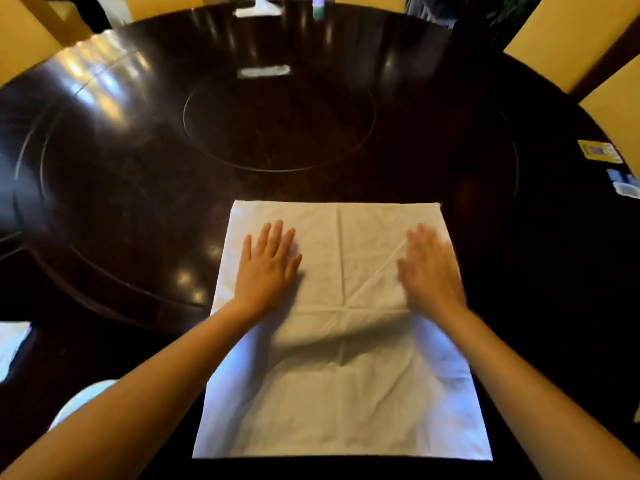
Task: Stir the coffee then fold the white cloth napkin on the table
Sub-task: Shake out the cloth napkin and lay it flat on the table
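A white cloth napkin (pixel 343 341) lies spread out flat on the dark round table (pixel 138 202), close to the near edge, with crease lines across it. My left hand (pixel 268 268) lies flat on its far left part, fingers straight and spread. On the far right part, my right hand (pixel 427 268) also presses flat with straight fingers; it is blurred by motion. No coffee cup shows clearly; a pale round shape (pixel 79 400) peeks out under my left forearm.
A round inset ring (pixel 278 123) marks the table's middle. Small cards (pixel 601 152) and a blue-white item (pixel 623 185) lie at the right edge. A white object (pixel 265 71) sits beyond the ring. Yellow chairs (pixel 568 39) surround the table. Another white cloth (pixel 12 344) lies at the left.
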Action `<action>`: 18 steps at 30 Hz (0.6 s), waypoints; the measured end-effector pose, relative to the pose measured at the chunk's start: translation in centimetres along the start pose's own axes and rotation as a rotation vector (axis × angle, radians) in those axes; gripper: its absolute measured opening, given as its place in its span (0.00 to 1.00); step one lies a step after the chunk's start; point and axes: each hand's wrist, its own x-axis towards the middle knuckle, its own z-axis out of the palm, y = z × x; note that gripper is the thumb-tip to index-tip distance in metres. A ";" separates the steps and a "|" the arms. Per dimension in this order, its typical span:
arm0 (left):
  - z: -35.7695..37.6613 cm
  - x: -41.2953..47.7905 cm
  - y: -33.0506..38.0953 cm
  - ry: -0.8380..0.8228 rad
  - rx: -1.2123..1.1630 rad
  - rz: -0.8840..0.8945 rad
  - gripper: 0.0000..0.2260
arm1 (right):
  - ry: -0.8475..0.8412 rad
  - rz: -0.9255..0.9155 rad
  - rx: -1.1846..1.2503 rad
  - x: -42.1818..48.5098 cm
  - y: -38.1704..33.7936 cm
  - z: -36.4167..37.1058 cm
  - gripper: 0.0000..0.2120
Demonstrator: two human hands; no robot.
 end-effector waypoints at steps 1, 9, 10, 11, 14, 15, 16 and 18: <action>-0.1 -2.1 0.8 0.064 -0.026 0.051 0.26 | 0.035 -0.153 0.081 -2.4 -2.4 0.3 0.26; 5.4 -20.8 0.9 0.032 -0.175 0.074 0.23 | -0.281 -0.714 0.030 -17.2 -9.5 5.6 0.26; 5.6 -21.2 0.6 0.006 -0.142 0.045 0.23 | -0.299 -0.672 0.020 -17.2 -9.0 5.5 0.27; 5.6 -21.3 0.4 -0.017 -0.114 0.034 0.23 | -0.305 -0.645 0.020 -17.1 -8.4 5.4 0.27; 5.8 -21.4 0.4 -0.066 -0.054 0.036 0.25 | -0.295 -0.597 -0.005 -17.5 -6.1 5.0 0.27; 5.9 -21.4 0.3 -0.075 -0.039 0.029 0.25 | -0.281 -0.580 -0.031 -17.8 -4.8 4.8 0.27; 5.9 -21.4 0.2 -0.081 -0.029 0.023 0.26 | -0.284 -0.555 -0.055 -18.1 -3.4 4.6 0.27; 5.9 -21.3 0.1 -0.084 -0.021 0.020 0.26 | -0.301 -0.503 -0.083 -18.6 -0.1 4.0 0.26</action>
